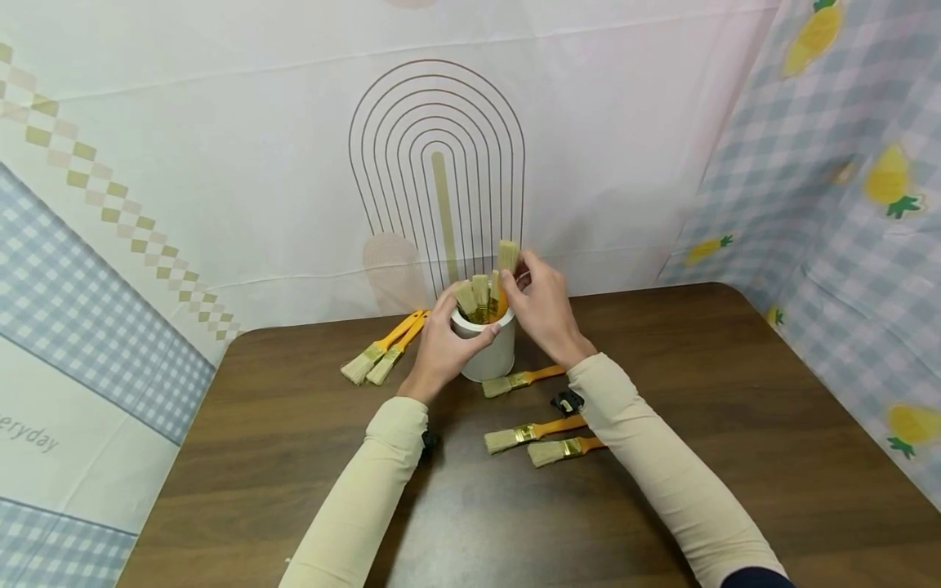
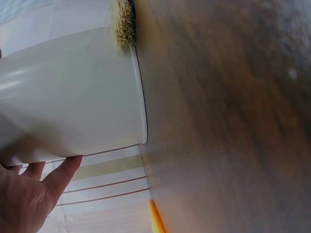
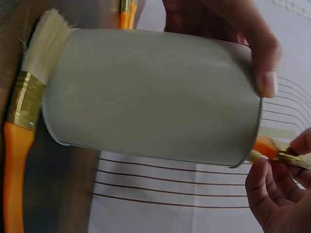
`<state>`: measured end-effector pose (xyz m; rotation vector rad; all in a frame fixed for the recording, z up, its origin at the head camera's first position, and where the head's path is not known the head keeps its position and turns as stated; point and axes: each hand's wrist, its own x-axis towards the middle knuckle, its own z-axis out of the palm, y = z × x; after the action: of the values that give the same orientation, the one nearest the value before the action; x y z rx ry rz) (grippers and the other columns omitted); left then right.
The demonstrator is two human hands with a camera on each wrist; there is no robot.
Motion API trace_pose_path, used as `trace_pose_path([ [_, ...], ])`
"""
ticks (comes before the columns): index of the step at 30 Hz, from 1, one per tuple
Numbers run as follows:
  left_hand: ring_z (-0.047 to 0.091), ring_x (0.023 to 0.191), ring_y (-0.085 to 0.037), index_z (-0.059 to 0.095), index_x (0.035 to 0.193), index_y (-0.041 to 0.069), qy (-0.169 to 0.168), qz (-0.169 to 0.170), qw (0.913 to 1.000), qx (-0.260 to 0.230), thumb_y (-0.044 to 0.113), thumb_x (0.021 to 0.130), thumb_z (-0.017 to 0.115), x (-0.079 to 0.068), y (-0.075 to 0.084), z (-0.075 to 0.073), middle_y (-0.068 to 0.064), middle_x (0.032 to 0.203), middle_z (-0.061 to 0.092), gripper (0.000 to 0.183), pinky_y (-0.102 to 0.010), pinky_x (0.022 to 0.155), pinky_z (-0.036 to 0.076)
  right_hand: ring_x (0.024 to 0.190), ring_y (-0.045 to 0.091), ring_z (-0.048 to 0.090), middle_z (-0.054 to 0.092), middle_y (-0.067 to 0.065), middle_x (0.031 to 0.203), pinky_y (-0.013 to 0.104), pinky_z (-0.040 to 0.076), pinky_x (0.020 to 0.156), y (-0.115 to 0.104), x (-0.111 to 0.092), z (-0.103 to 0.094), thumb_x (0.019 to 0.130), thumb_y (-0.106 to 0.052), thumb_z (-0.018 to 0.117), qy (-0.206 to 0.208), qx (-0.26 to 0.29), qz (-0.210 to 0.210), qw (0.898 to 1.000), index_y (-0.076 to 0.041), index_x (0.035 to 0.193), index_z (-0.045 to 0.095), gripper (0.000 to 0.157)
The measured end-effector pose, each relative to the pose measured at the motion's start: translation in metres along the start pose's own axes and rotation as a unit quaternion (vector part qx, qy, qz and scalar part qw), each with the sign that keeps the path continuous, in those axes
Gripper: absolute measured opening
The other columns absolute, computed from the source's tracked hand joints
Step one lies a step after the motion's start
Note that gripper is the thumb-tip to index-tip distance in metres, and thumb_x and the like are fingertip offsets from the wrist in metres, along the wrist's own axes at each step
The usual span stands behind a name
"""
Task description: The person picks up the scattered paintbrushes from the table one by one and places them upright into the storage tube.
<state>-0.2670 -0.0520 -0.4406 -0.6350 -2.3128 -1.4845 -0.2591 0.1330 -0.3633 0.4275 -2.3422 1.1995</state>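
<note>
A pale grey-white cylindrical container (image 1: 491, 357) stands upright on the table, with several paintbrushes (image 1: 480, 296) in it, bristles up. My left hand (image 1: 445, 343) grips the container near its rim, thumb over the near side; the left wrist view shows those fingers (image 2: 63, 174) along the container's wall. At the right of the rim my right hand (image 1: 542, 306) pinches a paintbrush (image 1: 508, 256) by its metal band, bristles up. In the right wrist view the orange handle (image 3: 265, 145) of that brush is partly hidden behind the rim.
Two orange-handled brushes (image 1: 382, 351) lie left of the container. To its right and nearer lie a brush (image 1: 507, 384) at its base and two more brushes (image 1: 525, 435) by the right forearm. A patterned cloth (image 1: 617, 163) hangs behind the brown wooden table (image 1: 470, 523).
</note>
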Motion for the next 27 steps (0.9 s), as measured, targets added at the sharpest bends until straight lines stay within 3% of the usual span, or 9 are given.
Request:
trace_pose_path([
  [5,0.055,0.132,-0.022,0.056,0.151,0.021,-0.002,-0.006,1.0,0.006,0.041,0.087,0.086,0.0006,0.0004,-0.0003,0.001,0.16,0.046,0.073,-0.044,0.101,0.053,0.083,0.027,0.067,0.07,0.014,0.094,0.038,0.054,0.069,0.0054,-0.0049,0.0011,0.102,-0.012,0.068,-0.023,-0.013,0.025,0.999,0.0,0.118,0.063,0.02],
  [12,0.054,0.133,-0.022,0.057,0.15,0.02,-0.003,-0.008,0.9999,0.011,0.043,0.088,0.085,0.002,0.001,-0.0016,0.0,0.16,0.045,0.072,-0.043,0.1,0.054,0.075,0.023,0.058,0.065,0.008,0.088,0.037,0.046,0.065,0.0079,-0.0057,0.0029,0.106,-0.025,0.066,-0.044,-0.071,0.012,0.996,-0.008,0.1,0.071,0.019],
  [17,0.051,0.138,-0.022,0.057,0.15,0.019,-0.003,-0.005,0.9998,0.018,0.044,0.087,0.084,0.0025,0.001,-0.001,0.0,0.159,0.047,0.073,-0.043,0.102,0.053,0.076,0.024,0.057,0.063,0.009,0.089,0.037,0.044,0.066,0.0098,-0.0047,0.0034,0.103,-0.021,0.07,-0.073,-0.105,0.022,0.991,-0.003,0.112,0.076,0.02],
  [20,0.05,0.139,-0.022,0.057,0.15,0.018,-0.002,-0.002,0.9998,0.017,0.044,0.087,0.085,0.0025,0.0006,-0.0003,0.0,0.159,0.047,0.073,-0.044,0.103,0.052,0.076,0.024,0.057,0.063,0.01,0.09,0.037,0.045,0.066,0.0092,-0.0025,0.0022,0.102,-0.021,0.072,-0.093,-0.114,0.04,0.988,-0.004,0.109,0.075,0.019],
  [24,0.05,0.139,-0.023,0.058,0.149,0.019,0.0,-0.003,1.0,0.006,0.043,0.087,0.085,0.0011,0.0009,-0.0001,0.001,0.159,0.047,0.072,-0.045,0.103,0.052,0.081,0.025,0.059,0.065,0.01,0.095,0.038,0.048,0.069,0.0087,-0.0002,-0.0002,0.102,-0.023,0.072,-0.113,-0.108,0.055,0.986,-0.003,0.112,0.073,0.023],
  [27,0.052,0.137,-0.023,0.059,0.148,0.02,0.001,-0.004,1.0,-0.004,0.041,0.087,0.086,0.0,0.0009,0.0003,0.001,0.159,0.046,0.071,-0.045,0.103,0.052,0.085,0.025,0.062,0.067,0.011,0.098,0.038,0.05,0.072,0.0106,-0.0009,-0.0044,0.103,-0.024,0.071,-0.114,-0.064,0.065,0.989,-0.003,0.119,0.07,0.027],
])
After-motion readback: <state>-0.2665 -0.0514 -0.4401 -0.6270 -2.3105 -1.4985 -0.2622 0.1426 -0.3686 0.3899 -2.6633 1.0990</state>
